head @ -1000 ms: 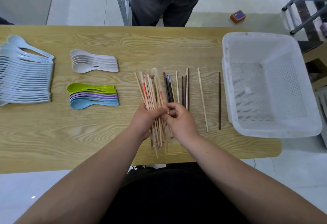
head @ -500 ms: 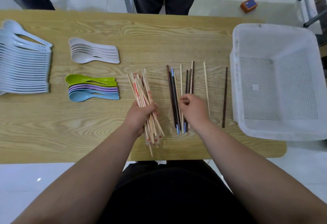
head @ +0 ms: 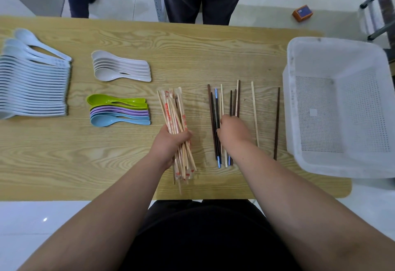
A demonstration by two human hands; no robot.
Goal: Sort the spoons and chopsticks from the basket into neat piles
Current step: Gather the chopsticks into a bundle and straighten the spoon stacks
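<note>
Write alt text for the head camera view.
A person's left hand grips a bundle of disposable wooden chopsticks at a table; the right hand rests on loose dark and pale chopsticks. Pale blue spoons, white spoons and coloured spoons lie stacked left, a white basket right.

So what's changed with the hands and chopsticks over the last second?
The right hand let go of the wrapped chopstick bundle and moved right, onto the loose chopsticks; whether it grips one is unclear. The left hand now holds the bundle alone and has carried it left, clear of the loose ones. Spoon piles and basket are unmoved.
</note>
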